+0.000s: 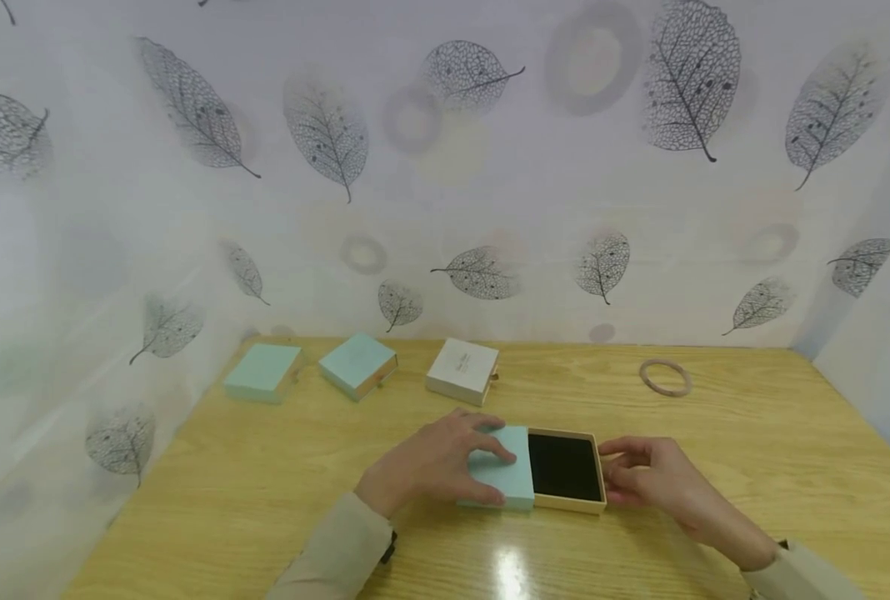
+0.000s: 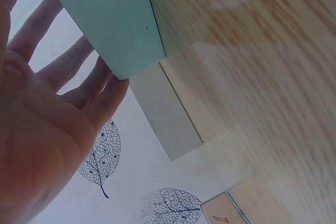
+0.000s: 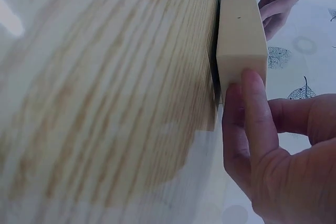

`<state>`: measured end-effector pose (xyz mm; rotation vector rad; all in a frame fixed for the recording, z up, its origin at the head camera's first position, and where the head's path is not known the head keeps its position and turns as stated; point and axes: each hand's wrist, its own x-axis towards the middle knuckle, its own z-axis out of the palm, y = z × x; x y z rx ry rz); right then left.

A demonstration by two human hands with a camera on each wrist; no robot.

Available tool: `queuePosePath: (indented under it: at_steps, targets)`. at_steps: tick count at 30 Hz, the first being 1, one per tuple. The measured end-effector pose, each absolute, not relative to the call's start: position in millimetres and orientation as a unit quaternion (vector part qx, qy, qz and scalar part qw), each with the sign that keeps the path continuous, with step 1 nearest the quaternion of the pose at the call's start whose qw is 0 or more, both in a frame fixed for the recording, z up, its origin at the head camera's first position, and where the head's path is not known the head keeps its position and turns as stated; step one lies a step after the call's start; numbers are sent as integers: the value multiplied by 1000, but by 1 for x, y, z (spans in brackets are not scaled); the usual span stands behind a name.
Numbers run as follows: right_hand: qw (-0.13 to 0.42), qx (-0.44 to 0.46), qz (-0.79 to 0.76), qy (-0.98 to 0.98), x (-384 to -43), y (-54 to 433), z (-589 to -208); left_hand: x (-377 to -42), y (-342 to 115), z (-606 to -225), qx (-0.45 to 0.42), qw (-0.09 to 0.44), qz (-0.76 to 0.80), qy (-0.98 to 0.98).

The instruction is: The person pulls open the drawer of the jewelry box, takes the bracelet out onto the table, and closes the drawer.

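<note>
A light-blue drawer box lies on the table in the head view, its sleeve [image 1: 518, 479] on the left and its cream-edged drawer [image 1: 565, 468] pulled partway out to the right. Black lining shows inside the drawer. My left hand [image 1: 445, 458] grips the sleeve from above, thumb along the near side and fingers spread over the top and far side. At the drawer's right end, my right hand [image 1: 658, 482] pinches with thumb and fingers. The right wrist view shows those fingertips against the end wall of the drawer [image 3: 241, 30]; a pull tab there is hidden.
Behind the hands stand a mint box [image 1: 265, 371], a light-blue box [image 1: 358, 365] and a white box [image 1: 463, 370]. A pinkish bangle [image 1: 666, 377] lies at the back right. A leaf-patterned curtain [image 1: 445, 200] hangs along the rear edge of the wooden table [image 1: 250, 500].
</note>
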<state>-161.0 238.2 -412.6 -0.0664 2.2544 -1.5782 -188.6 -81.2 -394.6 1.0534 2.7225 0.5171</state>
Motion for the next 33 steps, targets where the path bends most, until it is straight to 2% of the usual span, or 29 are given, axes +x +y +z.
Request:
queuePosePath:
  at_steps: [33]
  targets:
    - [173, -10, -561, 809, -160, 229, -407, -189, -81, -396, 355, 89, 174, 914]
